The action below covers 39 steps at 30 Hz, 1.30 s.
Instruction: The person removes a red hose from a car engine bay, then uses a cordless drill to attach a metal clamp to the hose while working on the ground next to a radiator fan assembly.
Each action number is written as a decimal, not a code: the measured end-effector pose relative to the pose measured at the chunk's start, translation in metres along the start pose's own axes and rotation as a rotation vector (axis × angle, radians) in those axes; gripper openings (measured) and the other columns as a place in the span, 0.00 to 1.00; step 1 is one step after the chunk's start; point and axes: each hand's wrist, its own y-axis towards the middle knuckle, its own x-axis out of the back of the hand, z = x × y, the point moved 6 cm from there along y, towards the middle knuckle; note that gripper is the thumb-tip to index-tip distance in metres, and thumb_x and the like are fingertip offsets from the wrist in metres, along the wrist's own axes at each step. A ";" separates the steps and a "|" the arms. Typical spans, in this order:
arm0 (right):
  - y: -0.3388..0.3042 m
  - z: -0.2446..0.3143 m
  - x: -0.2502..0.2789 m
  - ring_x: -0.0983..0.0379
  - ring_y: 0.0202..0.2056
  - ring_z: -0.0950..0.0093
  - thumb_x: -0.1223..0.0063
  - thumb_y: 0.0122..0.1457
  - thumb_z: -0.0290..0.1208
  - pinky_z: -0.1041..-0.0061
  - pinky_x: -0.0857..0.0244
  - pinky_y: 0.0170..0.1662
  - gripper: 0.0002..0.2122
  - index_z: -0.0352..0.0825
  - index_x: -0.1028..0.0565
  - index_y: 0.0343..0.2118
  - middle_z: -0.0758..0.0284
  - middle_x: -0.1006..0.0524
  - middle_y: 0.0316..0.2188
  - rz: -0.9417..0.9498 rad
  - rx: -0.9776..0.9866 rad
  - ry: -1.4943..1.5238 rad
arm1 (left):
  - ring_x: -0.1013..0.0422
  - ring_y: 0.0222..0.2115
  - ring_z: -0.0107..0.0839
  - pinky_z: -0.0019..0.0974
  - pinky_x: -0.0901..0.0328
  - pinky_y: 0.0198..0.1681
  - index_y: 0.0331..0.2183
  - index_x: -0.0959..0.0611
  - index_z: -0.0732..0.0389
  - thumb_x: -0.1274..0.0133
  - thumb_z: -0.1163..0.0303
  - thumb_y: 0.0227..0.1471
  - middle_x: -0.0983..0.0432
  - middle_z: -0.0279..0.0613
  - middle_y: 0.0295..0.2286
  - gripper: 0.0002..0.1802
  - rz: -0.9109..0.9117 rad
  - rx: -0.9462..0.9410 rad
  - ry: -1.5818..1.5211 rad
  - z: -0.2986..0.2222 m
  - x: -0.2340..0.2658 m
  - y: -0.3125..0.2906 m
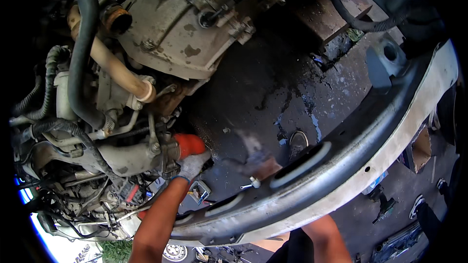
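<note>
My left hand (194, 161), in a grey glove with an orange-red coating, presses at the end of a thick grey cast pipe (126, 158) on the engine. Its fingers look curled together, and their tips are hidden against the engine. My right forearm (325, 237) goes up under the curved metal crossbeam (312, 204), which hides part of it. Beyond the beam is a brownish and grey shape (263, 164) smeared by motion. It may be my right hand; its fingers cannot be made out. A small metal tool (253, 183) lies close by the beam's inner edge.
The large gearbox housing (180, 34) fills the upper left, beside a dark hose (85, 53) and a tan pipe (117, 70). Wet stains mark the dark floor (287, 92). A shoe (298, 141) shows inside the beam; a cardboard box (420, 150) and another person's legs (434, 219) are outside it.
</note>
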 end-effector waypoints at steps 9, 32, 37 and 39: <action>0.109 0.173 -0.131 0.39 0.78 0.51 0.25 0.61 0.53 0.51 0.49 0.83 0.51 0.32 0.40 0.80 0.49 0.35 0.78 0.404 0.490 0.102 | 0.37 0.75 0.49 0.52 0.42 0.79 0.72 0.23 0.50 0.37 0.46 0.65 0.30 0.46 0.72 0.40 -0.136 0.188 -0.514 0.131 -0.167 0.087; -0.085 -0.018 -0.022 0.34 0.76 0.51 0.25 0.61 0.48 0.51 0.45 0.82 0.46 0.34 0.35 0.77 0.50 0.30 0.75 0.262 -0.223 -0.525 | 0.17 0.58 0.49 0.51 0.24 0.62 0.63 0.17 0.63 0.31 0.62 0.64 0.13 0.52 0.55 0.30 -0.532 0.032 -0.904 0.006 0.135 -0.361; -0.062 -0.079 0.013 0.34 0.75 0.51 0.25 0.61 0.47 0.51 0.44 0.81 0.45 0.34 0.34 0.77 0.51 0.29 0.74 0.114 -0.398 -0.656 | 0.12 0.45 0.40 0.44 0.20 0.51 0.52 0.12 0.64 0.31 0.72 0.61 0.10 0.50 0.44 0.17 -0.733 0.574 -1.144 0.013 0.007 -0.492; -0.064 -0.117 0.055 0.33 0.75 0.51 0.25 0.61 0.47 0.51 0.44 0.81 0.44 0.34 0.34 0.76 0.51 0.29 0.74 0.034 -0.436 -0.743 | 0.13 0.44 0.36 0.42 0.20 0.51 0.52 0.12 0.64 0.32 0.72 0.62 0.10 0.48 0.43 0.18 -0.641 0.665 -1.182 0.018 -0.034 -0.507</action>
